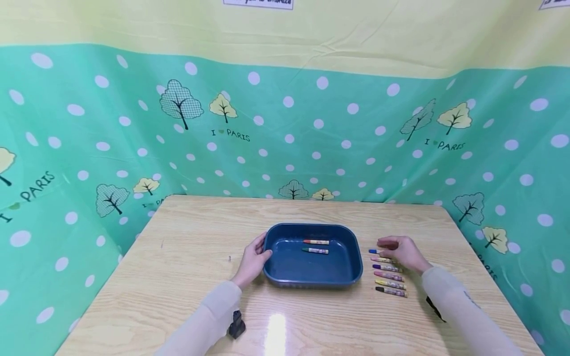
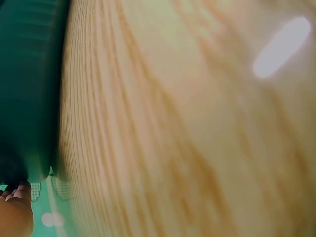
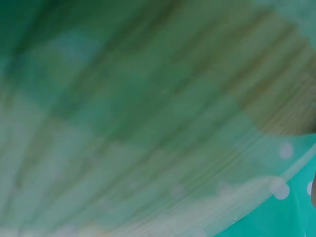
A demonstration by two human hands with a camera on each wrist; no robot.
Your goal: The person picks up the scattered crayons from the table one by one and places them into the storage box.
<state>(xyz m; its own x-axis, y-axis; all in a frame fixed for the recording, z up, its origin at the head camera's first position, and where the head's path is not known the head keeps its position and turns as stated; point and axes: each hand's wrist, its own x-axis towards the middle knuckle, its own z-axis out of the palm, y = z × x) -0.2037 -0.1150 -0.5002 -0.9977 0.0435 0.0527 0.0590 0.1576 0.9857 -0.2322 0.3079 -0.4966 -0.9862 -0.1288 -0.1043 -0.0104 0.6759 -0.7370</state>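
Observation:
A dark blue rectangular basin sits on the table, with an orange-red crayon and a green crayon lying inside. My left hand grips its left rim, thumb over the edge and fingers along the outer wall. To the right of the basin my right hand is over a blue crayon, its thumb and forefinger apart. The thumb covers part of that crayon. Below it lie a light pink crayon, a purple crayon and several others in a column.
The wooden table backs onto a green dotted curtain. In the left wrist view the basin's outer wall stands at the left. A blurred table surface fills most of the right wrist view.

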